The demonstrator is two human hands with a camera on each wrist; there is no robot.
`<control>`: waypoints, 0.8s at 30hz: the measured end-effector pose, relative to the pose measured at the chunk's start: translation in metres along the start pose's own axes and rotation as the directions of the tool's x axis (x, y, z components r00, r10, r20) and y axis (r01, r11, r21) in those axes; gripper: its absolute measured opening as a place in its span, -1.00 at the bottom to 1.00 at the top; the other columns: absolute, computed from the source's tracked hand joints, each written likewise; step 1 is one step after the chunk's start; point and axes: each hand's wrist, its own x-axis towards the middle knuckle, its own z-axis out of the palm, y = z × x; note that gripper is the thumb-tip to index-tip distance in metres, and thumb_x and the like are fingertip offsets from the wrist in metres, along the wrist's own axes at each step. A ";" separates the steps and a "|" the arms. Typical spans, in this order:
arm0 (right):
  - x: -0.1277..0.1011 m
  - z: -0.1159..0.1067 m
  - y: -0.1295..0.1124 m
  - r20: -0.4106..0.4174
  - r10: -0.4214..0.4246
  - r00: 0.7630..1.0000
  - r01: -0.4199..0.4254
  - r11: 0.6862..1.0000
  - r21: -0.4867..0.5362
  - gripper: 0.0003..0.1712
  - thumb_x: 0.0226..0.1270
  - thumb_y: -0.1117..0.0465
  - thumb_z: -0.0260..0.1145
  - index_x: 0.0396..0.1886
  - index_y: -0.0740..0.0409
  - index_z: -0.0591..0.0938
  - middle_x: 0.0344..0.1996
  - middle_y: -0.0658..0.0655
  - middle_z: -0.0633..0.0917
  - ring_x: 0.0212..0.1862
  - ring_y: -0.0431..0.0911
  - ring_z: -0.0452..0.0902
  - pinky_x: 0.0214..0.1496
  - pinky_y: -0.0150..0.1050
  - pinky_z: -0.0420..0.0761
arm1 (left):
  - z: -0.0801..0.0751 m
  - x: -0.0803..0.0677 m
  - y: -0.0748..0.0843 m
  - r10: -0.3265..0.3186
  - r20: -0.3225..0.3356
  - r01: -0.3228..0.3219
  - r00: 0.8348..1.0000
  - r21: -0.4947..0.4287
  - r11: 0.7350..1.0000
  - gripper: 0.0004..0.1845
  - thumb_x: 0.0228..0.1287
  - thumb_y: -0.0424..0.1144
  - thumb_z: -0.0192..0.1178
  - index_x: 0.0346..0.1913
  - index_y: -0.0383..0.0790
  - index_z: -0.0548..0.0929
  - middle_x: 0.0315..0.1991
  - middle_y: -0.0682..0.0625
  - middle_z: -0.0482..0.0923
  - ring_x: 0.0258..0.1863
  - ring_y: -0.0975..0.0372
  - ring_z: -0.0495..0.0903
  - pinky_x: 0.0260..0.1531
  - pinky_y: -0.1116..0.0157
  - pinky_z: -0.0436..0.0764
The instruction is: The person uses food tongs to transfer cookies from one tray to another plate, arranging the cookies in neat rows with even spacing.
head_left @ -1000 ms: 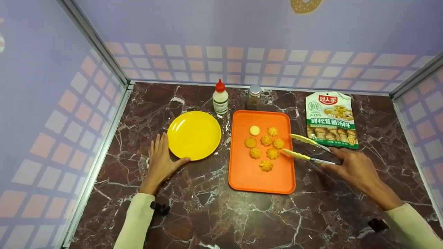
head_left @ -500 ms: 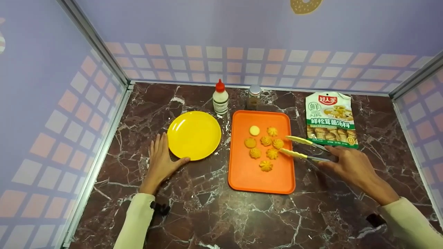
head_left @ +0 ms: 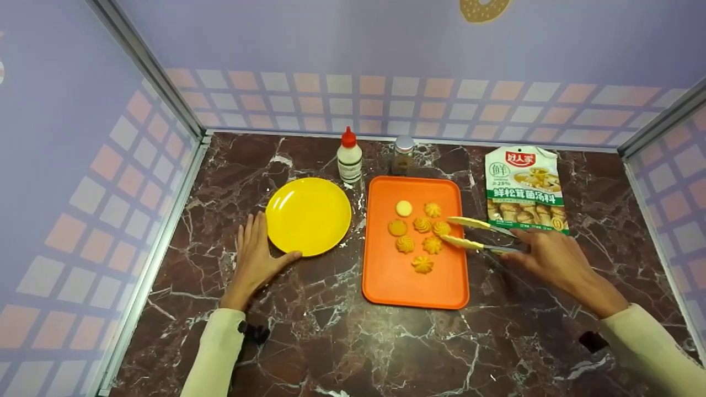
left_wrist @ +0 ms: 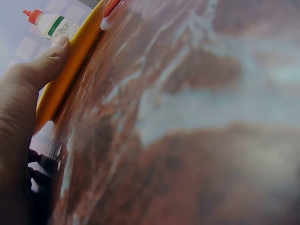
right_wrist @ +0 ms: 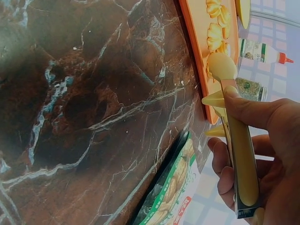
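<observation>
Our left hand [head_left: 255,259] lies flat on the marble counter [head_left: 331,331], thumb touching the yellow plate [head_left: 308,216] left of the orange tray [head_left: 413,286]. Our right hand [head_left: 551,259] grips yellow tongs [head_left: 477,234], their parted tips bracketing a swirl cookie [head_left: 441,228] on the tray.

Yellow tongs [head_left: 479,234] with metal arms lie almost level, held at their rear end, the two tips spread apart over the right side of an orange tray [head_left: 386,281]. The tips sit on either side of one swirled golden cookie [head_left: 441,227], part of a cluster of seven cookies in the tray's upper half.
</observation>
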 end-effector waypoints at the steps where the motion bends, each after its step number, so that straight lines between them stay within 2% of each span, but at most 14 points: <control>1: 0.001 0.000 0.000 0.002 -0.003 1.000 0.003 1.000 -0.004 -0.62 0.23 0.05 0.74 -0.04 0.07 0.83 -0.63 -0.09 0.64 -0.62 -0.21 0.36 -0.60 -0.15 0.42 | 0.000 0.000 0.000 0.003 0.001 -0.003 1.000 0.003 1.000 0.50 0.16 0.40 0.53 0.80 -0.38 -0.16 0.81 -0.32 -0.18 0.80 -0.16 -0.31 0.72 -0.15 -0.43; 6: 0.003 0.000 -0.001 0.020 -0.001 1.000 0.002 1.000 -0.018 -0.56 0.22 0.04 0.74 0.02 0.11 0.85 -0.61 -0.03 0.66 -0.62 -0.17 0.35 -0.61 -0.13 0.41 | 0.001 0.002 0.000 0.019 0.005 -0.019 1.000 0.027 0.999 0.49 0.15 0.43 0.52 0.81 -0.32 -0.13 0.82 -0.26 -0.17 0.80 -0.17 -0.33 0.71 -0.14 -0.46; 13: 0.007 -0.002 -0.003 0.077 0.038 0.996 -0.039 0.999 0.013 -0.72 0.34 0.02 0.68 -0.13 0.06 0.82 -0.64 -0.10 0.60 -0.61 -0.16 0.35 -0.58 -0.15 0.35 | 0.000 0.004 0.002 0.025 0.011 -0.025 1.000 0.056 0.998 0.48 0.14 0.45 0.50 0.82 -0.29 -0.11 0.82 -0.25 -0.17 0.80 -0.18 -0.35 0.71 -0.15 -0.45; 24: 0.009 0.002 -0.003 0.103 0.046 0.994 -0.052 0.997 0.055 -0.57 0.35 0.02 0.67 0.07 0.17 0.85 -0.57 -0.06 0.72 -0.60 -0.17 0.39 -0.55 -0.14 0.38 | -0.001 0.002 0.008 -0.015 0.047 0.012 0.999 0.059 0.998 0.54 0.14 0.48 0.49 0.81 -0.31 -0.20 0.82 -0.26 -0.26 0.79 -0.18 -0.42 0.69 -0.18 -0.52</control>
